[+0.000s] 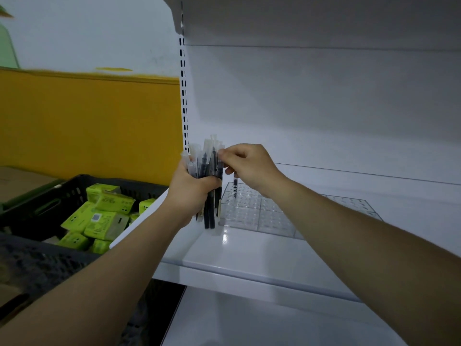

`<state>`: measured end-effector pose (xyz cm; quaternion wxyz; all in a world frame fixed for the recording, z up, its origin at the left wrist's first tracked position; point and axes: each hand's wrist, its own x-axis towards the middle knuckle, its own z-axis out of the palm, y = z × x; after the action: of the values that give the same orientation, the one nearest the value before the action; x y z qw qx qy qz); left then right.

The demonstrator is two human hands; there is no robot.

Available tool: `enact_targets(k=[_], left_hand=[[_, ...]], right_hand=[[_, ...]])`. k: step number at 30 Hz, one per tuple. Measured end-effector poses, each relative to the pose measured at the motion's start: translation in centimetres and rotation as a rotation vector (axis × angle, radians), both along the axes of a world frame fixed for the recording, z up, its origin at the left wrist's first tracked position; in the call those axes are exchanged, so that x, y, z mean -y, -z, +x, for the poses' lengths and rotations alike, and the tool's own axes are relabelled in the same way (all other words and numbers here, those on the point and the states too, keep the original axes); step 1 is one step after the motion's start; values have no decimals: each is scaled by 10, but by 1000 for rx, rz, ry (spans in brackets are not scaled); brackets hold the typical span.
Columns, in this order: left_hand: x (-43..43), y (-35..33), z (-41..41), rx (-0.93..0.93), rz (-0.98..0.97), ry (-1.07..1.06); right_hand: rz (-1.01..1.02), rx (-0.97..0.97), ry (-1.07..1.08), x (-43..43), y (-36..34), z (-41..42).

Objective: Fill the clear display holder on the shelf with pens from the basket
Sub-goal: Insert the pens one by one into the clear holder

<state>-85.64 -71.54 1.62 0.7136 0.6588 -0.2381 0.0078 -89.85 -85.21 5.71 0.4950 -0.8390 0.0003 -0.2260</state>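
The left hand [193,188] is wrapped tight around a bundle of pens [208,181], gripping them upright at the left end of the white shelf [249,255]; their clear caps stick up above the fist and the dark barrels hang out below it, ending just above the shelf surface. Further left and lower sits a black basket [50,208] holding lime-green packets [99,218]. Just right of the bundle, the right hand [249,168] has its thumb and fingertips pinched on the top of one pen at the bundle's right edge. Below that hand a single pen [235,187] stands upright, its tip down in a back-left hole of the clear display holder [262,216]. The holder lies flat on the shelf, its other holes bare.
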Motion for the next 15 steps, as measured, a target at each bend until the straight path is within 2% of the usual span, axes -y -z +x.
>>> enact_targets(k=[9, 15], left_hand=[[-1, 3, -5, -25, -24, -32], [-10, 7, 3, -105, -31, -92]], right_hand=[[47, -10, 11, -2, 3, -1], [196, 202, 282, 18, -10, 7]])
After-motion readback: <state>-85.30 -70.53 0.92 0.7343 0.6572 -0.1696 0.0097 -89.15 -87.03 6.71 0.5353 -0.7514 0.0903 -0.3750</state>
